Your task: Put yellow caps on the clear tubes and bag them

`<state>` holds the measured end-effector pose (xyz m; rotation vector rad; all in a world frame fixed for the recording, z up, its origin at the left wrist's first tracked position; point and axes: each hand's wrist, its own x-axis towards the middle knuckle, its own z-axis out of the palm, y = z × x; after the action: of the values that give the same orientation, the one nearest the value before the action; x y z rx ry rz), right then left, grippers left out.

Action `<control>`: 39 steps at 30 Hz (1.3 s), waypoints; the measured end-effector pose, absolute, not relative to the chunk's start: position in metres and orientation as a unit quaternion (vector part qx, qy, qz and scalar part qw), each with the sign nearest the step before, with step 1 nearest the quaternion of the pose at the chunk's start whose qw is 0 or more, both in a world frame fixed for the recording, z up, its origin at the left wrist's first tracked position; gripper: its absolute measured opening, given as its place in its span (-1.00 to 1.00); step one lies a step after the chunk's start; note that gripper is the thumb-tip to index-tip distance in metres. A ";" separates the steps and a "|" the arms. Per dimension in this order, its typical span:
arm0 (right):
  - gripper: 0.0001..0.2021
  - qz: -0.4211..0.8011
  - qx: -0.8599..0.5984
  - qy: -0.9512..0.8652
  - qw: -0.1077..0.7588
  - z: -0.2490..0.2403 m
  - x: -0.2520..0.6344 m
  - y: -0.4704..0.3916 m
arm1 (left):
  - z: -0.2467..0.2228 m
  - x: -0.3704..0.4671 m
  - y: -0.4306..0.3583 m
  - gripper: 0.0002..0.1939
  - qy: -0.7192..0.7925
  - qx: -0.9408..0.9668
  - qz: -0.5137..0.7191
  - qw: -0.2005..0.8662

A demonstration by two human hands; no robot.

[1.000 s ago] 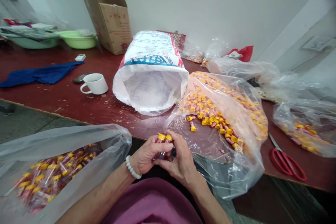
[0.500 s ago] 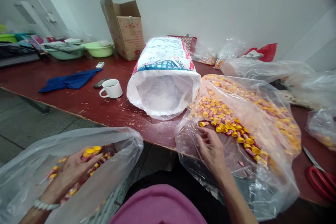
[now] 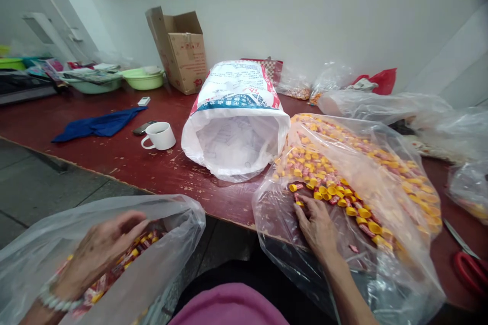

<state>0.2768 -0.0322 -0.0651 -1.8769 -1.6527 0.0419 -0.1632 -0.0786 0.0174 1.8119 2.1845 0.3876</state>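
My right hand point(image 3: 318, 224) reaches into the mouth of a clear plastic bag point(image 3: 274, 213) on the table. Its thumb and fingertips close on a small red-wrapped piece with a yellow cap point(image 3: 299, 203). Beside it spreads a heap of similar yellow-capped pieces point(image 3: 328, 190), partly under the plastic. On the left, my left hand point(image 3: 107, 244), with a pale bead bracelet on the wrist, hovers over a second clear bag point(image 3: 171, 223). Its fingers are stretched out with nothing visible in them. More red and yellow pieces point(image 3: 127, 259) lie in that bag, partly hidden by the hand.
A white printed sack point(image 3: 236, 86) lies open towards me. Left of it are a white mug point(image 3: 160, 136), a blue cloth point(image 3: 99, 124), a cardboard box point(image 3: 186, 56) and a green basin point(image 3: 143, 81). Red-handled scissors point(image 3: 470, 269) rest at the right. The table's front edge runs before me.
The yellow-capped pieces held in my left hand are gone from its fingers, which have straightened. My right fingertips have closed on a capped piece near the heap. The view has tilted slightly up.
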 end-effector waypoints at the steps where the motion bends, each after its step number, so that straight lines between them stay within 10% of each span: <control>1: -0.66 0.007 -0.719 -0.629 0.295 -0.066 0.276 -0.031 | 0.026 -0.145 -0.066 -0.75 0.718 0.661 0.167 0.138; 16: -0.74 -0.063 -0.745 -0.618 0.245 -0.071 0.271 -0.029 | -0.023 0.061 0.207 -0.69 0.456 0.872 0.158 0.083; 27: -0.72 -0.038 -0.754 -0.604 0.257 -0.072 0.271 -0.028 | -0.011 0.040 0.196 -0.63 0.344 0.920 0.126 0.137; 39: -0.68 -0.019 -0.678 -0.553 0.483 -0.047 0.263 -0.043 | 0.023 0.011 0.132 -0.76 0.393 0.892 0.138 0.175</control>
<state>0.2632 -0.0427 -0.0465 -1.6522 -1.3477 -0.0466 0.0107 0.1320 0.0228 2.5284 1.1141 0.3914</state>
